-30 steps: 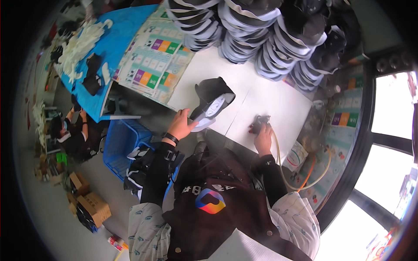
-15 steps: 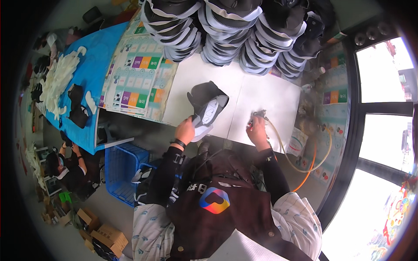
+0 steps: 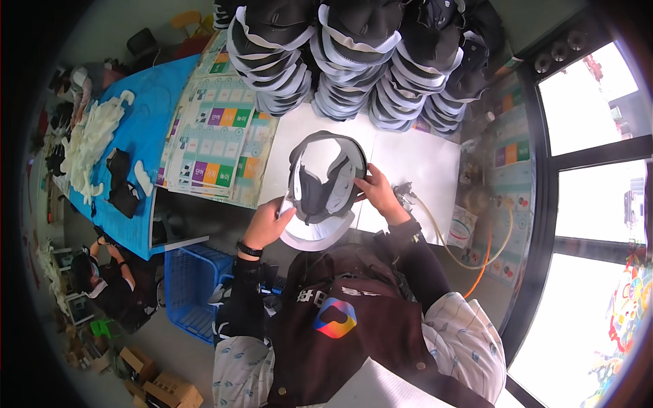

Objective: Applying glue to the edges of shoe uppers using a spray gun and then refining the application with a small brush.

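Observation:
Above the front edge of the white work surface (image 3: 425, 170), I hold a black and grey shoe upper (image 3: 324, 204), its inner side facing up and white lining pieces showing within. My left hand (image 3: 269, 223) is closed on its lower left edge, the thumb on top. At the opposite side, the fingers of my right hand (image 3: 381, 195) pinch its edge. Just beyond my right hand, a small spray gun (image 3: 403, 190) with a pale hose (image 3: 430, 216) lies on the surface, touched by neither hand.
Tall stacks of black and grey shoe uppers (image 3: 347, 81) stand along the back. Printed sheets (image 3: 216, 139) cover the table to the left. Farther left is a blue table (image 3: 146, 88) with white pieces. A blue basket (image 3: 194, 292) sits below, near another person (image 3: 112, 279). Windows (image 3: 598, 197) line the right.
My right hand has let go of the spray gun and moved left onto the shoe upper. The upper has been turned and spread, its inside now facing up between both hands.

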A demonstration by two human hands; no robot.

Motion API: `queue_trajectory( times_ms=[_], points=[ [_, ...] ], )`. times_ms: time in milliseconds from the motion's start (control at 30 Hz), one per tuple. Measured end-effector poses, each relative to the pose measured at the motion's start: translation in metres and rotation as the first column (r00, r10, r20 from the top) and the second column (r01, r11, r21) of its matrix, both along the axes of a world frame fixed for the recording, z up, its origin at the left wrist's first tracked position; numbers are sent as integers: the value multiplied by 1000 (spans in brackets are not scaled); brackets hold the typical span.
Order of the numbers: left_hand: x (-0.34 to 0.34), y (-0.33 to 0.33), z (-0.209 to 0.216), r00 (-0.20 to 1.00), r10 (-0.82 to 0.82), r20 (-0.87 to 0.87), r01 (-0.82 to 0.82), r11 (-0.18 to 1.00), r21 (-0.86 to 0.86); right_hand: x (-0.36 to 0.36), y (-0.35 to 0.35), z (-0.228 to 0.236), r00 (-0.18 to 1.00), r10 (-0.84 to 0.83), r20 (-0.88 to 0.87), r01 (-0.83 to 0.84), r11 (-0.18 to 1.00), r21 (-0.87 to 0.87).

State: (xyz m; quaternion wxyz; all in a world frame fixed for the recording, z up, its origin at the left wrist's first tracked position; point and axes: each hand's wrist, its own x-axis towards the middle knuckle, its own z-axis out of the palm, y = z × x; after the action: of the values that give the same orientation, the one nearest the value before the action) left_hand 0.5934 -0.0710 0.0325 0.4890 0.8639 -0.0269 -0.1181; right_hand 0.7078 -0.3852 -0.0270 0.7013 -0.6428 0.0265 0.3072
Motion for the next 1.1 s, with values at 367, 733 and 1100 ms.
queue_trajectory(
  times_ms=[367,733,1100],
  points=[
    [5,-44,21,905,226,361,-294,944,147,-25,-29,-28,989,144,-28,-126,932,339],
    [80,-85,-50,887,-106,450,-189,807,560,-85,-168,-129,867,417,272,117,360,-926],
    [113,-122,-50,981,79,176,-156,863,480,-48,-179,-180,826,522,212,96,239,-966]
  ],
)
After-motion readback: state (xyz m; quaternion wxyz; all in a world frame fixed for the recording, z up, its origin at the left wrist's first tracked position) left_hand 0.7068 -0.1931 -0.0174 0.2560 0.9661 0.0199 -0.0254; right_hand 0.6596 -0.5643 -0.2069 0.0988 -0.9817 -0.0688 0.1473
